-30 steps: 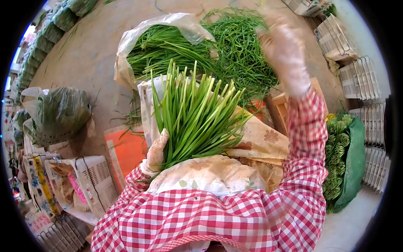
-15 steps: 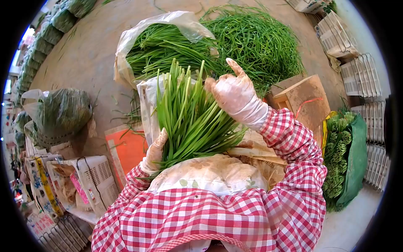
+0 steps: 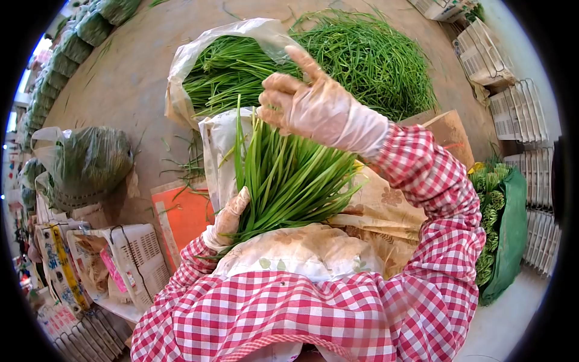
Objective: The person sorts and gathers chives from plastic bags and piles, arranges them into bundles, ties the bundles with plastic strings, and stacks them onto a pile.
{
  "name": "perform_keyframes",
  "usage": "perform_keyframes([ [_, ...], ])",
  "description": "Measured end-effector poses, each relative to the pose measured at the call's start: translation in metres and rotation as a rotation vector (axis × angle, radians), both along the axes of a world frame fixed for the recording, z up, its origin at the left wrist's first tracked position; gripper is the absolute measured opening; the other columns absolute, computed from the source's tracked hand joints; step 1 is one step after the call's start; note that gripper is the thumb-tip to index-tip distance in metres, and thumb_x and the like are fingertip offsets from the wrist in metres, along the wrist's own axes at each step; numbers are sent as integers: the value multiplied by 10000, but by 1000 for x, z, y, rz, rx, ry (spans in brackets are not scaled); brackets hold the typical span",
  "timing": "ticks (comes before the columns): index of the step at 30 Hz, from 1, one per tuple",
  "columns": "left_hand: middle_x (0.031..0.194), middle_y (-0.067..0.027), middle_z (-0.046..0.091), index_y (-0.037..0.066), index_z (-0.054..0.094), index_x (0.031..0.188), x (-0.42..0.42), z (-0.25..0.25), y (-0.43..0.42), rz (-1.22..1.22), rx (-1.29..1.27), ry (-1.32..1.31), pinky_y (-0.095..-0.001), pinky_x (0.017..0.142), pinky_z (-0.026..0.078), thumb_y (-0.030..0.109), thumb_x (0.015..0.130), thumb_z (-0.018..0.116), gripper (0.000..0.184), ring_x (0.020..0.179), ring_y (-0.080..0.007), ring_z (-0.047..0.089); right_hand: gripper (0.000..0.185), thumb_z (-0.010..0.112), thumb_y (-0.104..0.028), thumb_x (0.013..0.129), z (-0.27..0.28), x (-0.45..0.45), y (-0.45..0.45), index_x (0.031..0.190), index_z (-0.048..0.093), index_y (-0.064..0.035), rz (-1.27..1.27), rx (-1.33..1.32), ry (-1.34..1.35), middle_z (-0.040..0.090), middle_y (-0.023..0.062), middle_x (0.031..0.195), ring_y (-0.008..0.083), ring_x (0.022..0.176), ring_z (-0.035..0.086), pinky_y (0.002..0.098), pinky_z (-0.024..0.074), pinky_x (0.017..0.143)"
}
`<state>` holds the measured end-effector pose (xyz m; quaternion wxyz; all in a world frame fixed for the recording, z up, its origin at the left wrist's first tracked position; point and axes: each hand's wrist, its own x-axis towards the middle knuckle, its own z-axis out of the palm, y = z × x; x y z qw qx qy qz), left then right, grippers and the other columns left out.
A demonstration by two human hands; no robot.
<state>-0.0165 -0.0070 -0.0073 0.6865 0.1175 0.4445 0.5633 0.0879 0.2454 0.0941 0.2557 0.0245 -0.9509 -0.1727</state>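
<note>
My left hand (image 3: 229,218), in a soiled pale glove, is closed around the lower left of a loose bunch of garlic chives (image 3: 289,181), with the thumb pointing up along it. The bunch fans out upright over my lap, its blades spreading to the right. Above its top ends is my gloved right hand (image 3: 313,108), thumb lifted and fingers apart and half bent. It hides some of the stem ends, and whether it touches them I cannot tell. I see nothing held in it.
Ahead lie an open plastic bag (image 3: 175,90) of chives and a big loose chive heap (image 3: 374,66). White crates (image 3: 148,259) stand left, near a filled bag (image 3: 93,163). Bundled greens (image 3: 491,223) in green cloth (image 3: 512,235) lie right, before more crates (image 3: 518,114).
My right hand has swung up and left over the top of the bunch, and its fingers have opened out. The left hand and the chives have shifted slightly right.
</note>
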Motion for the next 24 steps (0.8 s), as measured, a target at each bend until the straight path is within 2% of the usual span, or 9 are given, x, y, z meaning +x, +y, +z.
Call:
perform_keyframes([
  [6,1284,-77,479,23,365,1344,-3,6,0,-100,7,20,-292,953,406,424,947,407,566,1125,-155,492,84,534,-153,636,-23,-9,-8,634,493,-79,176,236,140,366,1,577,158,644,500,536,406,981],
  [9,1291,-76,474,22,373,1340,-2,6,2,-65,16,-20,-289,959,401,438,945,402,574,1131,-156,488,208,446,-207,890,-19,4,11,741,479,-65,64,496,-185,459,28,668,153,699,549,476,423,989],
  [12,1291,-70,474,23,382,1335,-2,3,0,-48,1,-30,-284,965,393,445,944,399,575,1132,-152,485,154,471,-169,864,-4,20,66,999,478,-94,-238,486,-242,502,79,760,146,752,555,420,545,781],
  [14,1287,-66,476,24,387,1333,-2,-3,-4,-36,-15,-51,-281,967,389,445,945,398,573,1128,-149,484,208,569,-63,740,5,37,99,941,522,-37,-831,598,-156,488,55,708,118,576,514,332,426,361],
  [16,1279,-55,481,24,399,1326,-3,-14,-7,-12,-39,-93,-274,965,383,442,950,387,563,1121,-140,482,167,530,-78,809,-2,58,138,967,538,-26,-965,543,-195,505,55,701,137,617,537,326,493,471],
  [18,1271,-50,487,24,407,1321,-1,-11,-6,-6,-17,-35,-269,961,383,438,953,382,555,1115,-135,483,135,546,-118,855,13,65,135,932,623,-39,-827,88,95,631,62,951,50,491,482,220,398,343],
  [20,1264,-45,492,24,415,1316,0,-4,-2,-9,-9,22,-265,958,384,435,956,377,547,1108,-130,484,167,570,-172,863,8,36,83,968,677,-98,-411,-625,173,582,97,1185,177,994,587,315,506,811],
  [21,1261,-47,496,19,416,1314,0,3,0,-41,-4,98,-268,962,379,419,964,364,533,1110,-131,482,202,586,-228,853,19,25,43,954,680,-81,-314,-997,18,561,134,1214,252,1170,491,384,389,989],
  [24,1292,-65,470,33,383,1337,-7,-9,-9,-171,111,388,-299,986,366,407,964,368,528,1152,-157,465,278,658,-287,736,-10,1,14,919,697,-81,-138,-1168,-233,610,134,1123,249,1070,554,339,435,898],
])
